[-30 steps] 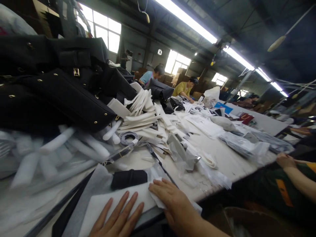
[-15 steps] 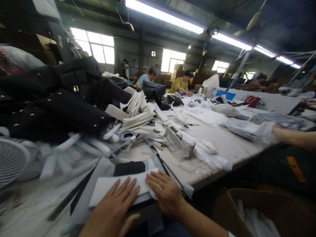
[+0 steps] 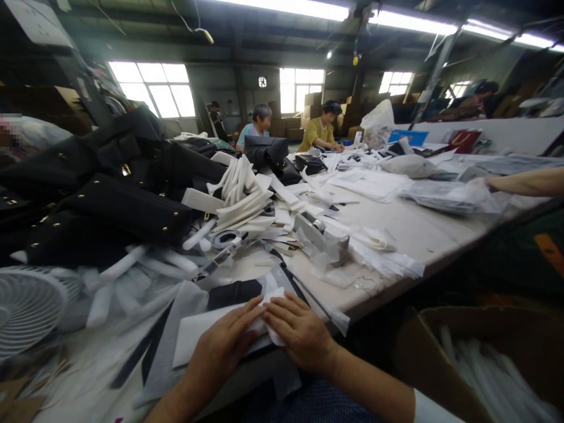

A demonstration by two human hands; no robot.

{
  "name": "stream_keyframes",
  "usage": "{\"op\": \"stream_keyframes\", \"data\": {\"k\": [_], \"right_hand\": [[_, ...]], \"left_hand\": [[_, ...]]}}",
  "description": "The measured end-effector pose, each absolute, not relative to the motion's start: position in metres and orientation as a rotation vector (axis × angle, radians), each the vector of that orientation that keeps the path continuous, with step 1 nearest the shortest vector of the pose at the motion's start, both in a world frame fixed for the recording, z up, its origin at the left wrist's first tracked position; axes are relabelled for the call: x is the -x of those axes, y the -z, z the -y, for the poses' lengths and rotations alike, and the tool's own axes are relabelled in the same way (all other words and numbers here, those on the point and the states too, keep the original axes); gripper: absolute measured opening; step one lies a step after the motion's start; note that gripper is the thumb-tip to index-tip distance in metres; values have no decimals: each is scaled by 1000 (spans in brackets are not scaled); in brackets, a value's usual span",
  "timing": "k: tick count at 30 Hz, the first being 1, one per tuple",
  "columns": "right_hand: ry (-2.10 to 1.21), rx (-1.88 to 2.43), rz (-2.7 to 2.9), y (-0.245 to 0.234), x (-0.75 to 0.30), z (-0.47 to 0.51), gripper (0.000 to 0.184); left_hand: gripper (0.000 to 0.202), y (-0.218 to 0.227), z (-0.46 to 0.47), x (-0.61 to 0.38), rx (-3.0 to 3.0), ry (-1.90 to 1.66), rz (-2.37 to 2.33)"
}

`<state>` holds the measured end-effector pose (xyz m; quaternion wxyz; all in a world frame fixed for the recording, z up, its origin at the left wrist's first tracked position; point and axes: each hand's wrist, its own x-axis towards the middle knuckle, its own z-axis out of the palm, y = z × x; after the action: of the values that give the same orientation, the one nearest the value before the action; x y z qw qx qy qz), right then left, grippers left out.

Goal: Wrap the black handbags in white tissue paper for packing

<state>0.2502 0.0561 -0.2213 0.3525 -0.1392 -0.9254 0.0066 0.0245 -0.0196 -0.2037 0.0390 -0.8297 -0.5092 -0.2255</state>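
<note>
Left hand [image 3: 219, 341] and right hand [image 3: 305, 333] come together over the right end of a white sheet [image 3: 189, 333]. Fingers of each lie close together; right ones rest across the sheet's folded-looking end, left ones reach in beside them. Left thumb is partly tucked under and right thumb is hidden, so can't tell if either hand is clamped on the sheet. Sheet sits at the bench's [image 3: 409, 241] near edge, over a thin grey wrap [image 3: 167, 343], with a black piece [image 3: 233, 292] showing just beyond it. Looks like a flattening or folding step. To do it well, I'd pin the sheet with one hand and smooth with the other, light even pressure outward; soft stuff probably creases if squeezed. Square its edge to the black piece before pressing. Watch the overhang: pack is right at the bench edge, easy to drag off. Dark strips [image 3: 140, 346] poke out left of the wrap; avoid trapping them. Tape dispenser [image 3: 324, 238] is well clear, farther in along the bench's front edge.
</note>
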Motion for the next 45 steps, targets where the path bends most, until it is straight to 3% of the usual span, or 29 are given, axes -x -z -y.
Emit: {"op": "stream_keyframes", "data": {"k": [6, 14, 23, 27, 38, 45], "right_hand": [[4, 251, 2238, 219, -259, -44, 22], [-58, 274, 2289, 227, -299, -21, 27], [206, 497, 2238, 259, -292, 0, 30], [188, 444, 2186, 260, -278, -4, 22], [277, 418, 2323, 278, -291, -7, 35], [147, 275, 2266, 275, -277, -19, 17]], "left_hand": [[48, 210, 17, -22, 2606, 422, 1268], [46, 202, 17, -22, 2628, 348, 1147], [64, 199, 23, -25, 2739, 370, 1299], [60, 191, 28, -29, 2801, 340, 1372], [55, 200, 26, -28, 2746, 400, 1379], [54, 202, 27, -30, 2680, 356, 1376]]}}
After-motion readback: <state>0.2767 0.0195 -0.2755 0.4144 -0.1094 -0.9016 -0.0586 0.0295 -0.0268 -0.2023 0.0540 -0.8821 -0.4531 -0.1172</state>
